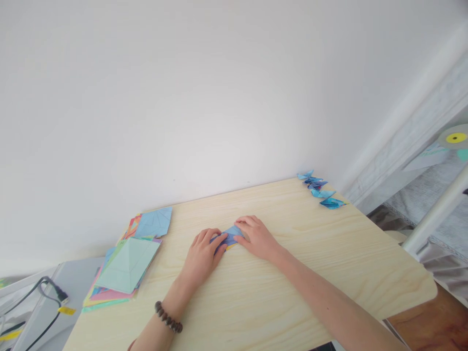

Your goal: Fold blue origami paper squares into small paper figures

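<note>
A small piece of blue folded paper point(229, 235) lies on the table between my hands, and a bit of yellow shows along its near edge. My left hand point(205, 251) grips its left end, with the thumb and fingertips on the paper. On the right end, my right hand point(256, 238) pinches the paper between thumb and fingers. My fingers cover both ends, so the whole folded shape cannot be made out. A dark beaded bracelet point(168, 318) is around my left wrist.
Stacked colored paper sheets point(127, 265) lie at the table's left, with a blue sheet point(155, 222) behind. Several folded blue paper figures point(322, 193) line the far right edge. The wood-grain table point(285, 292) meets a white wall point(234, 97). A black cable point(54, 287) hangs at left.
</note>
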`<state>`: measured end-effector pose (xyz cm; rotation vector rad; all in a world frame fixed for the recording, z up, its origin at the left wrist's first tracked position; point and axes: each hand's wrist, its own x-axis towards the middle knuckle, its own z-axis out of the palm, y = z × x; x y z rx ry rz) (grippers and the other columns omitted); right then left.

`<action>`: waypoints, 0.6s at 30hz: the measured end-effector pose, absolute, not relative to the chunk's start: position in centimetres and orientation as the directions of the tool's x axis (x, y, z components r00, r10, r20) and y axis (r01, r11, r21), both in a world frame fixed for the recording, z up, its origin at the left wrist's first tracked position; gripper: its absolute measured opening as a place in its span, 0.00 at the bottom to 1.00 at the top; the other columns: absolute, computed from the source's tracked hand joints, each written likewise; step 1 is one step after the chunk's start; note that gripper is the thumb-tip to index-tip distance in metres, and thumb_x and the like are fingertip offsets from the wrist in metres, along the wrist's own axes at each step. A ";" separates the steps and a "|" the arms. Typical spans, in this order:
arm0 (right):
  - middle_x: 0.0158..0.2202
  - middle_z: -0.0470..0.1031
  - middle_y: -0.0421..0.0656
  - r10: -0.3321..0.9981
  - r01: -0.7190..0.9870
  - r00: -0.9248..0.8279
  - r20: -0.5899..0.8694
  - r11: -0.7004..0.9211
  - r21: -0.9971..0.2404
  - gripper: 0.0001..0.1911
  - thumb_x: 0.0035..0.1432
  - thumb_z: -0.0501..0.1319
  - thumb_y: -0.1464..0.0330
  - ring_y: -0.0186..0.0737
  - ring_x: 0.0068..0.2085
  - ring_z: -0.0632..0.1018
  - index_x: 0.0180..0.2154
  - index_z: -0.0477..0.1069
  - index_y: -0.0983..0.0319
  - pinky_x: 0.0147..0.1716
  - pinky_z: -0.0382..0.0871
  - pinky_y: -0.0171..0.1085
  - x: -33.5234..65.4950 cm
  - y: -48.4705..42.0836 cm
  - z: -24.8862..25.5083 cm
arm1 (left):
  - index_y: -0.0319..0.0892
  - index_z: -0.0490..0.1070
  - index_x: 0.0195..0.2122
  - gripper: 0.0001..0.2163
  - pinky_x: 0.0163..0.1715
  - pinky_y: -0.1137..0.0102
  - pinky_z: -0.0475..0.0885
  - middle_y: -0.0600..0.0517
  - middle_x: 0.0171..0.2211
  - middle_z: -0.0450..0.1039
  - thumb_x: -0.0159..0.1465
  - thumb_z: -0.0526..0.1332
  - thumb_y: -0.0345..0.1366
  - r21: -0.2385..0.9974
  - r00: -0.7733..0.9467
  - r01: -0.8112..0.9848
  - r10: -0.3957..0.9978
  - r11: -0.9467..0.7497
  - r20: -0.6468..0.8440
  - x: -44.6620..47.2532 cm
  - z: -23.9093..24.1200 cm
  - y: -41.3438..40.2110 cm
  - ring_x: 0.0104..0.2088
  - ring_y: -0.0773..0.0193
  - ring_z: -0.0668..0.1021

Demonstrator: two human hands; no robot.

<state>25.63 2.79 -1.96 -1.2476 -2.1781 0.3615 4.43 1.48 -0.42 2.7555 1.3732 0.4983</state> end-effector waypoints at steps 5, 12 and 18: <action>0.49 0.67 0.47 0.884 0.738 -0.311 0.350 0.456 -0.497 0.19 0.57 0.57 0.62 0.46 0.50 0.65 0.50 0.66 0.61 0.50 0.60 0.46 25.1 2.8 -1.9 | 0.44 0.67 0.48 0.12 0.48 0.59 0.67 0.47 0.47 0.65 0.64 0.51 0.36 0.221 0.557 0.762 0.791 -0.608 0.253 4.6 0.0 1.0 0.48 0.57 0.68; 0.47 0.69 0.44 0.892 0.690 -0.287 0.350 0.446 -0.571 0.13 0.52 0.62 0.67 0.44 0.50 0.65 0.42 0.68 0.58 0.50 0.58 0.44 24.8 3.1 -2.1 | 0.44 0.67 0.47 0.11 0.49 0.58 0.66 0.47 0.47 0.67 0.64 0.52 0.36 0.263 0.578 0.729 0.774 -0.632 0.259 4.4 0.1 1.3 0.48 0.56 0.68; 0.36 0.74 0.38 0.907 0.587 -0.268 0.324 0.420 -0.692 0.15 0.50 0.62 0.75 0.37 0.39 0.72 0.41 0.67 0.57 0.45 0.59 0.40 24.5 3.1 -2.5 | 0.45 0.69 0.44 0.10 0.48 0.59 0.67 0.48 0.45 0.68 0.64 0.52 0.36 0.292 0.577 0.712 0.769 -0.638 0.275 4.4 -0.3 1.7 0.47 0.57 0.69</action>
